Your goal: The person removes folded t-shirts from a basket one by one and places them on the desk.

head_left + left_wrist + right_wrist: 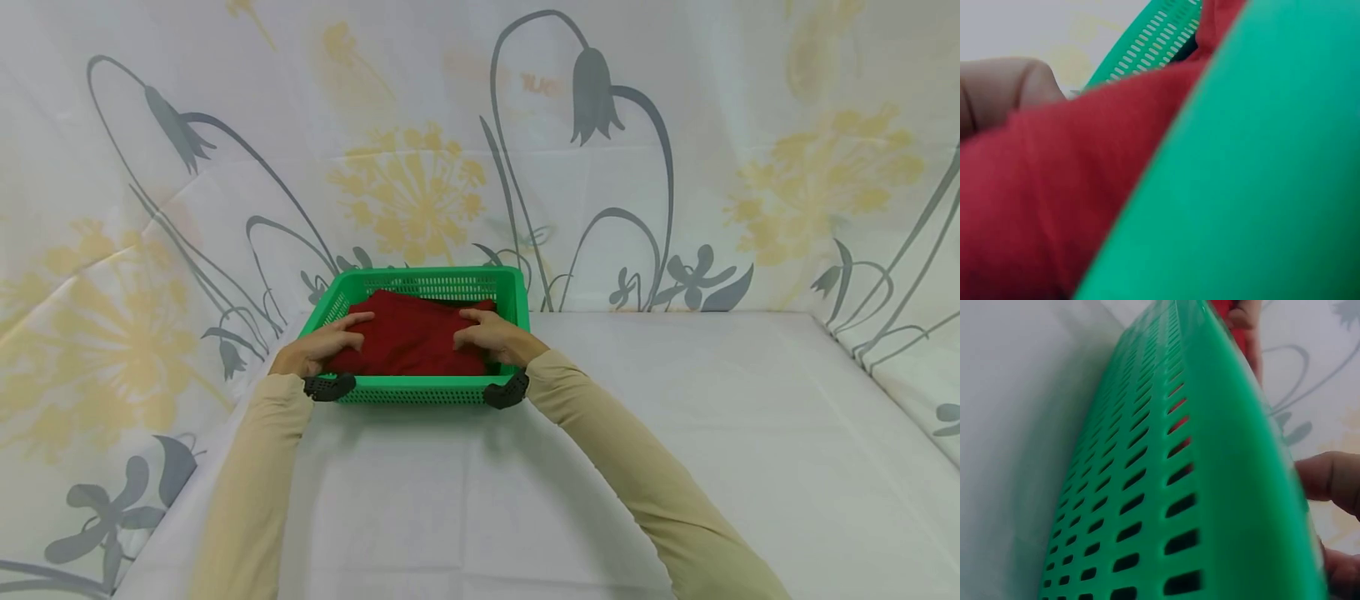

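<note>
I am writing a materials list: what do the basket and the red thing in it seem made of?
The basket looks like moulded plastic, smooth and slightly glossy, with slots through its wall. The red thing looks like matte fabric, judging by its soft folds; the fibre is unclear.

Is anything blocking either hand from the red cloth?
Nothing visible: the left hand and right hand both reach inside the rim of the green basket, right at the red cloth.
</note>
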{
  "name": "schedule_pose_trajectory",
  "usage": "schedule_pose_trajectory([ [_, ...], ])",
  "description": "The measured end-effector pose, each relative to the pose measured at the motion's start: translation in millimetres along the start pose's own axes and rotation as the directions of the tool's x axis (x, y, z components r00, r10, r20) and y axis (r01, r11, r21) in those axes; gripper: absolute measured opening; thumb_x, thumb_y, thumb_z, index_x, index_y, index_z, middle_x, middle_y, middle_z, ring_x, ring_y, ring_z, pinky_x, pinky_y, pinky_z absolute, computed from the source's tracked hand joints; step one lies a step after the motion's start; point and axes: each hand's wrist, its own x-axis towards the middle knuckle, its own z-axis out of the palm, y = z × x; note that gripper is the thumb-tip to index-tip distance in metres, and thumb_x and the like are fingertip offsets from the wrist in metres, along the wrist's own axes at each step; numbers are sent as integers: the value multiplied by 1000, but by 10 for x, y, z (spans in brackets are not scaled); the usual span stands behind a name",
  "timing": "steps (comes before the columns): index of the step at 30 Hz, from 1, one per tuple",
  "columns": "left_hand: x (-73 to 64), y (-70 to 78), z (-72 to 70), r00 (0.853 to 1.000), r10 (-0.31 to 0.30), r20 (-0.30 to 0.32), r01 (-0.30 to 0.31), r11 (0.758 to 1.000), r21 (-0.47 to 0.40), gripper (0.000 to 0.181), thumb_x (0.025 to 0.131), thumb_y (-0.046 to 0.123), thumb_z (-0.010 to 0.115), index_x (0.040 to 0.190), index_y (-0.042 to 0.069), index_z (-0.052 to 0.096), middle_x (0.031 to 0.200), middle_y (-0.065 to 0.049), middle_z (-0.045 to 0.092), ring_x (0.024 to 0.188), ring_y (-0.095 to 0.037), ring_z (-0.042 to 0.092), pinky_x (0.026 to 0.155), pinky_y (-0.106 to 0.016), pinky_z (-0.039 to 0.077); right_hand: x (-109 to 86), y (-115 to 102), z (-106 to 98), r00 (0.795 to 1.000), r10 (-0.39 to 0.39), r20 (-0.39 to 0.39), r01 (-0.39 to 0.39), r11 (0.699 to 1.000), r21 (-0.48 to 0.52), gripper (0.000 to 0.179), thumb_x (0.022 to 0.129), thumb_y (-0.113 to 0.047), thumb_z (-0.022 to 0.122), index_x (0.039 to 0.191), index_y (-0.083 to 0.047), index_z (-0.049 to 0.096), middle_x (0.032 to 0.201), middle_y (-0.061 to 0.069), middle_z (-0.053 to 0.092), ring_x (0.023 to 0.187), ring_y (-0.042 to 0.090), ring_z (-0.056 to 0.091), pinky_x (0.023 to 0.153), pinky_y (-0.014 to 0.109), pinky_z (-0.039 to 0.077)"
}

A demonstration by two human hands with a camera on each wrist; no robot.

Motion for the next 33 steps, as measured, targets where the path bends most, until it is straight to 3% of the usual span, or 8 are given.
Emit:
schedule_pose_trajectory([
  [3,-4,22,4,1000,-4,-8,4,1000,-3,78,85,0,43,157,15,16,159,-14,-5,123,-30,18,83,-38,30,2,10,7,1000,-23,-19,24,1000,7,75,89,-8,67,153,-14,29,148,11,33,123,23,40,103,42,36],
  [7,-24,45,-1,1000,-21,-11,21,1000,-22,78,85,3,44,157,17,17,159,-12,-2,110,-27,25,74,-32,34,3,15,15,997,-62,-37,62,998,-9,74,89,-3,67,153,-12,30,150,12,28,120,24,40,102,38,37],
  [11,-35,55,-9,1000,-22,-10,22,999,-37,77,87,4,45,157,16,17,160,-13,-4,122,-30,22,85,-36,33,2,11,12,996,-67,-56,65,997,-33,77,87,3,66,153,-12,30,150,12,27,117,24,40,98,37,38],
  [14,-34,71,-2,1000,-12,-8,12,998,-66,76,89,5,49,157,13,16,160,-13,-8,138,-34,9,101,-42,28,-3,2,7,996,-63,-68,60,997,-41,78,86,4,66,153,-13,29,149,13,28,116,25,41,97,38,38],
  [17,-32,102,19,1000,-2,-6,2,995,-102,76,91,6,52,157,12,14,159,-13,-13,143,-34,-2,110,-47,21,-11,-7,0,995,-60,-78,57,997,-45,80,86,4,65,154,-14,28,148,14,29,115,27,43,96,39,38],
  [25,-41,154,47,1000,12,-18,-14,992,-126,79,92,3,53,157,14,11,158,-10,-21,143,-33,-16,112,-56,7,-24,-26,-37,995,-73,-74,70,997,-35,82,86,5,63,155,-16,24,149,12,28,121,27,40,101,41,36],
  [33,-58,213,53,997,43,-60,-51,990,-131,79,92,0,53,157,14,12,158,-8,-18,143,-32,-13,112,-53,11,-43,-65,-72,994,-94,-51,95,995,3,88,85,7,62,156,-21,19,151,10,25,120,27,39,98,39,38],
])
